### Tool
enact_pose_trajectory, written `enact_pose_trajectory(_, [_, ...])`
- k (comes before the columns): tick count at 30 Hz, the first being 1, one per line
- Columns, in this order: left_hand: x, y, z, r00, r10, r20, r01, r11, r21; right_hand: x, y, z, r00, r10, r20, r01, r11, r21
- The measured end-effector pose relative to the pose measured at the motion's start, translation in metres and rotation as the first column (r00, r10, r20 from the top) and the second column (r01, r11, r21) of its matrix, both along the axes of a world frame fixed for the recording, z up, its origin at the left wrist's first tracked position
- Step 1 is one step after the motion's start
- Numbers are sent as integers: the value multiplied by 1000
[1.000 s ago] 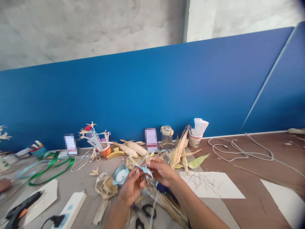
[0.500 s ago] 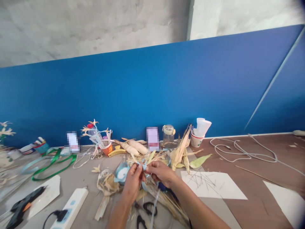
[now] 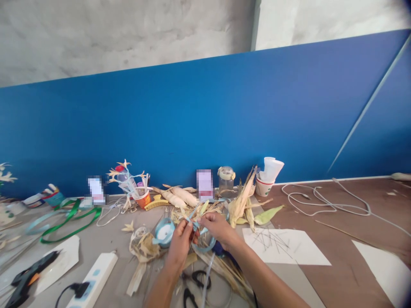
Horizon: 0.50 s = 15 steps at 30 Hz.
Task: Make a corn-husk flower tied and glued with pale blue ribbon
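Observation:
My left hand and my right hand meet over the middle of the table, both closed in a pinch. Between their fingertips is a light blue ribbon, partly hidden by the fingers. A thin stem-like piece seems to run down from the left fingers, too small to make out. Just left of my left hand lies a roll of light blue ribbon. Black-handled scissors rest below my hands, among strips of dried corn husk.
Corn husks and a lidded jar stand behind my hands. A glue gun, a power strip and green ribbon lie left. On the right are wires on white paper and a white cable.
My fingertips have drawn closer together around the blue ribbon, then slightly apart again. A loop of blue ribbon now shows below my right hand. The view has shifted slightly.

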State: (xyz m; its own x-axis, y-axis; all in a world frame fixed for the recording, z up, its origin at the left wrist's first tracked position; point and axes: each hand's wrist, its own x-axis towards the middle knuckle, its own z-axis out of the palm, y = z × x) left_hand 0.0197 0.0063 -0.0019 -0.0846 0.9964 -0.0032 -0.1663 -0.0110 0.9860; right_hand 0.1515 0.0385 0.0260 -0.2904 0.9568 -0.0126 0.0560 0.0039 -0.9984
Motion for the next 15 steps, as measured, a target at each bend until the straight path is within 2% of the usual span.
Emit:
enact_pose_trajectory(4, [-1, 0, 1, 1000, -17, -12, 16, 1000, -16, 1, 1, 0, 987, -36, 159, 25, 997, 70])
enact_pose_trajectory(8, [0, -1, 6, 999, -30, 19, 30, 999, -39, 3, 0, 1, 980, -47, 195, 26, 994, 105])
enact_pose_trajectory(15, [0, -4, 15, 955, -31, 295, 66, 992, -107, 3, -1, 2, 982, -116, 148, 95, 985, 141])
